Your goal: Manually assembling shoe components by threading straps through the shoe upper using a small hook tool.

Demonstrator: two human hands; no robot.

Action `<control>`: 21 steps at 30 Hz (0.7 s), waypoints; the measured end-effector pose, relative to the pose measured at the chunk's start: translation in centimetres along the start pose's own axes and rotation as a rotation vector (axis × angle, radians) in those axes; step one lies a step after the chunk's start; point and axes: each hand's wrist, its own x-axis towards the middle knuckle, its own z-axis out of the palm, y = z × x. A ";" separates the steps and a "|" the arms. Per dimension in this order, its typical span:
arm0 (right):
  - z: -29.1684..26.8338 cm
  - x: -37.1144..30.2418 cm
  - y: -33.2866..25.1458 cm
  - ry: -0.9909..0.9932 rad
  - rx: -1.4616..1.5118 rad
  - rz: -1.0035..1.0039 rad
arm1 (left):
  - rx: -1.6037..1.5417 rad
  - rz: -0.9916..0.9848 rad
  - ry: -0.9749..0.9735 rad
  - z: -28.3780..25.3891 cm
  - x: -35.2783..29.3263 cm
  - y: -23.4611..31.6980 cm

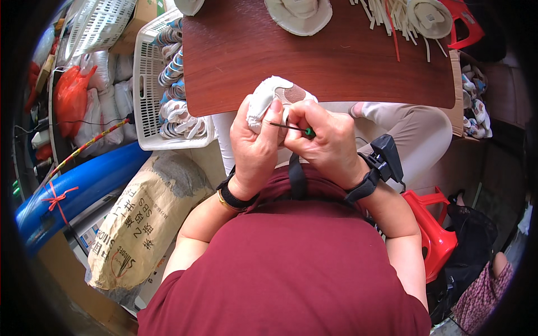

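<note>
Just off the near edge of the brown tabletop (314, 73), both my hands are together on a small white shoe upper (263, 96) with a brownish-pink patch. My left hand (252, 151) is closed round its left side, thumb lying on top. Bent and pinched together, the fingers of my right hand (332, 143) hold a thin dark rod (288, 127) with a green end (309, 133). The rod points left across my left thumb. Whether its tip enters the upper I cannot make out. My fingers hide the upper's lower right part.
Several rounded white pieces (300, 14) and a heap of pale strips (386, 17) lie on the table's far side. Left stands a white basket (147, 84) of shoe uppers, near a blue roll (84, 182) and paper sack (140, 218). Right are a red stool (434, 235) and another person's patterned garment (485, 297).
</note>
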 end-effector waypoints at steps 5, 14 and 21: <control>-0.1 -0.1 0.1 -0.028 -0.001 -0.011 | -0.058 -0.037 0.044 0.5 0.2 0.2; -4.5 1.8 0.3 0.188 0.005 0.160 | -0.194 -0.345 -0.105 -1.4 1.5 1.6; -5.0 2.3 1.2 -0.259 0.777 0.796 | -0.226 -0.382 -0.344 -1.7 1.6 2.1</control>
